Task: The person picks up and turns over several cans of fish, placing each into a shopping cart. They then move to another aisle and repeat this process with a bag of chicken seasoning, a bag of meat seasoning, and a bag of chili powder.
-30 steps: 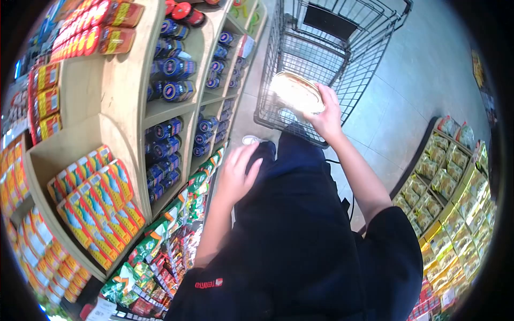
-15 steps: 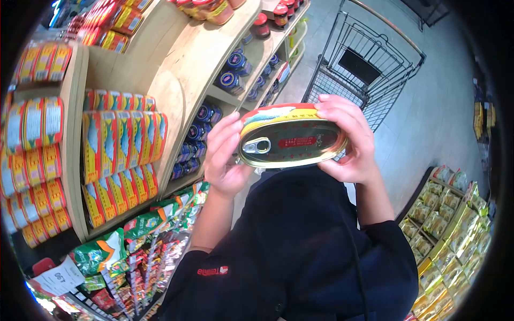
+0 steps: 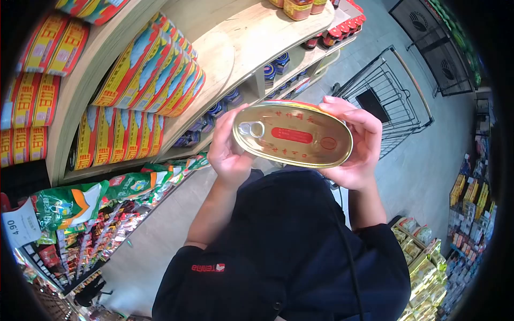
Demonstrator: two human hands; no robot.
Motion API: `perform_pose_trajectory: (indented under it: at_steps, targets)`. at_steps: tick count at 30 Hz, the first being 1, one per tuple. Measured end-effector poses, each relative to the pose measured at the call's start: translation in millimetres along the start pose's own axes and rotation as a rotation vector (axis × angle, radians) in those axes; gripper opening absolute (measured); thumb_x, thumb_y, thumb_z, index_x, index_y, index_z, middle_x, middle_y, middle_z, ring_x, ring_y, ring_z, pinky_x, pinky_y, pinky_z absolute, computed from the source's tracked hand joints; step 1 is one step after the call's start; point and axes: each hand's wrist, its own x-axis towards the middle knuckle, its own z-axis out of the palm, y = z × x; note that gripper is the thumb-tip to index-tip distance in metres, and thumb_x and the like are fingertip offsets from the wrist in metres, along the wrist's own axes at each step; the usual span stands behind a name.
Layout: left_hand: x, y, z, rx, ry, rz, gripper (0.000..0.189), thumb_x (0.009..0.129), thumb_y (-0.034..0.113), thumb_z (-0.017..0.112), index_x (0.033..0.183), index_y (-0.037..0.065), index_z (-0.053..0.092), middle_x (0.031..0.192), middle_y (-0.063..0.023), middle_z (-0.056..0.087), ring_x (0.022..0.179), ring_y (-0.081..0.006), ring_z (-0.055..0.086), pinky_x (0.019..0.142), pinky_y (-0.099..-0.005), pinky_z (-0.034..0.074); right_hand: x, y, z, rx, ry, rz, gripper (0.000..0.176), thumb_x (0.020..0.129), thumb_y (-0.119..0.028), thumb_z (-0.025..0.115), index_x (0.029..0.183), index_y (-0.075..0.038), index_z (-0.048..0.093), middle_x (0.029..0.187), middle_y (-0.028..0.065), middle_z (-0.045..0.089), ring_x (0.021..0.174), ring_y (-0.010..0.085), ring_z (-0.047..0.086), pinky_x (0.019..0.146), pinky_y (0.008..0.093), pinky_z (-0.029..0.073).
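An oval food tin [image 3: 292,151] is held up in front of my chest. Its gold lid, with a ring pull on the left end and red print, faces the camera; a thin strip of the red side shows along the top. My left hand [image 3: 227,147] grips the tin's left end. At the opposite end, my right hand [image 3: 361,142] holds it with fingers over the upper edge and the thumb below. Similar red and yellow oval tins [image 3: 120,136] stand in stacked rows on the wooden shelf [image 3: 214,45] to the left.
Blue-lidded jars [image 3: 276,67] and red-lidded jars [image 3: 342,31] sit on the shelves ahead. A wire shopping cart [image 3: 393,99] stands on the floor at upper right. Green packets [image 3: 69,206] hang at lower left beside a price tag [image 3: 21,224]. Yellow packets [image 3: 428,278] fill a display at lower right.
The tin has tipped so its lid faces the camera more fully and its printed side is mostly out of sight. Both hands keep hold. The view has turned, shifting shelves and cart.
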Motion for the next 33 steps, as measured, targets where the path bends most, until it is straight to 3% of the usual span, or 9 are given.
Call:
perform_pose_trajectory:
  at_steps: [11,13,17,21,23,25,27,28,33]
  targets:
    - [-6,6,-10,-0.335,0.439,-0.307,0.052,0.089,-0.003,0.067,0.137,-0.006,0.047,0.130,-0.0135,0.060,0.120,-0.0216,0.057,0.105,-0.0354,0.045,20,23,78,0.161,0.267,0.319,0.074,0.071,-0.010,0.090,0.124,0.002,0.041,0.126,0.0179,0.055,0.116,0.0231,0.058,0.102,0.0364,0.046]
    - [3,9,-10,-0.272,0.450,-0.391,0.050,0.092,-0.001,0.065,0.139,-0.003,0.047,0.114,-0.0064,0.065,0.080,-0.0037,0.056,0.064,-0.0173,0.045,31,43,85,0.192,0.270,0.367,0.061,0.078,-0.007,0.083,0.124,0.003,0.045,0.121,0.0148,0.055,0.112,0.0198,0.058,0.098,0.0326,0.047]
    - [9,5,-11,-0.140,0.445,-0.468,0.051,0.096,0.006,0.063,0.143,-0.001,0.043,0.088,0.0021,0.062,0.061,-0.0013,0.045,0.054,-0.0166,0.038,44,72,86,-0.161,0.112,0.268,0.063,0.081,-0.015,0.081,0.130,0.003,0.046,0.121,0.0170,0.050,0.116,0.0249,0.051,0.100,0.0373,0.044]
    - [13,-7,-5,-0.062,0.379,-0.421,0.072,0.096,0.005,0.061,0.155,0.003,0.021,0.089,0.0005,0.062,0.064,-0.0023,0.049,0.057,-0.0179,0.043,60,93,94,-0.297,0.085,0.291,0.068,0.083,-0.025,0.078,0.136,0.002,0.045,0.119,0.0168,0.050,0.117,0.0312,0.047,0.101,0.0409,0.041]
    - [18,-16,3,-0.083,0.318,-0.403,0.083,0.093,-0.003,0.061,0.157,0.002,0.008,0.140,-0.0140,0.039,0.068,-0.0031,0.051,0.053,-0.0188,0.048,72,117,96,-0.287,0.085,0.420,0.055,0.088,-0.027,0.073,0.132,-0.001,0.053,0.114,0.0160,0.054,0.114,0.0299,0.050,0.098,0.0387,0.043]
    - [16,-29,8,-0.180,0.301,-0.510,0.094,0.092,-0.004,0.061,0.158,0.008,-0.005,0.145,-0.0152,0.035,0.068,-0.0041,0.051,0.054,-0.0201,0.048,86,145,97,-0.143,0.027,0.542,0.043,0.097,-0.025,0.063,0.132,-0.002,0.054,0.119,0.0144,0.059,0.113,0.0192,0.052,0.099,0.0338,0.043]
    - [16,-42,17,-0.228,0.304,-0.580,0.100,0.092,-0.003,0.062,0.157,0.013,-0.013,0.129,-0.0140,0.049,0.066,-0.0053,0.051,0.055,-0.0216,0.048,103,151,104,-0.039,0.045,0.640,0.044,0.098,-0.028,0.060,0.133,-0.002,0.054,0.121,0.0151,0.060,0.113,0.0195,0.053,0.100,0.0342,0.042]
    - [18,-52,19,-0.181,0.293,-0.495,0.102,0.095,0.002,0.060,0.156,0.017,-0.019,0.072,-0.0017,0.055,0.061,-0.0079,0.053,0.058,-0.0238,0.048,110,154,107,0.066,0.066,0.742,0.044,0.099,-0.031,0.057,0.133,-0.002,0.055,0.122,0.0159,0.062,0.114,0.0199,0.054,0.100,0.0345,0.042]
    - [34,-66,28,-0.177,0.322,-0.540,0.104,0.095,0.002,0.060,0.154,0.018,-0.025,0.074,-0.0029,0.056,0.063,-0.0091,0.056,0.060,-0.0246,0.050,136,199,121,-0.379,0.028,0.429,0.046,0.099,-0.038,0.051,0.126,-0.003,0.060,0.118,0.0191,0.066,0.106,0.0331,0.062,0.098,0.0390,0.045]
